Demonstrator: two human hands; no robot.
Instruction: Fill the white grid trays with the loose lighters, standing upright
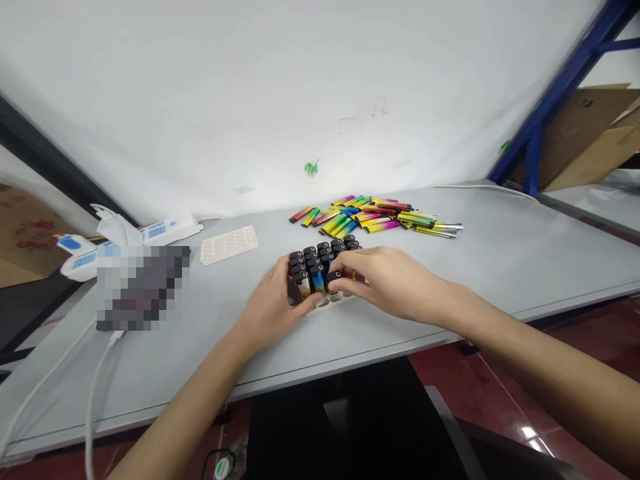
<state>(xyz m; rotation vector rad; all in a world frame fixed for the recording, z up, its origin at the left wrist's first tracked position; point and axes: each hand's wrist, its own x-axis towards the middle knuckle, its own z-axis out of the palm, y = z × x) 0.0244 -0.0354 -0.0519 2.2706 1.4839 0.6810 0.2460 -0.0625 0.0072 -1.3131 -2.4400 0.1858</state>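
One broad grey table (pixel 500 260) lies smooth and hard beneath us, slippery enough, we judge, that an uneven push could slide things off line. Toward its back, the loose lighters (pixel 385 220) sprawl in a jumbled heap; a stray knock could scatter these slim, glossy bars, which blend yellow, green, pink and blue. Our left hand (pixel 267 293) curls round the left side of the upright lighters (pixel 317 255), thumb bent across the front; if it squeezes too hard or lets go, the close-packed rows could lean, since they are tall and narrow. Our right hand (pixel 385 277) reaches over their front right corner. Well to the left, a pale moulded sheet (pixel 229 245), thin and dimpled in rows, looks light enough to shift if a sleeve brushes it. Under the upright group we see the edge of a whitish holed tray (pixel 333 305); a base set down off-centre could catch on a round rim. Smallest, one black-capped lighter (pixel 334 275) is pinched between right thumb and fingertips; its rounded plastic cap could slip if our grip loosens.
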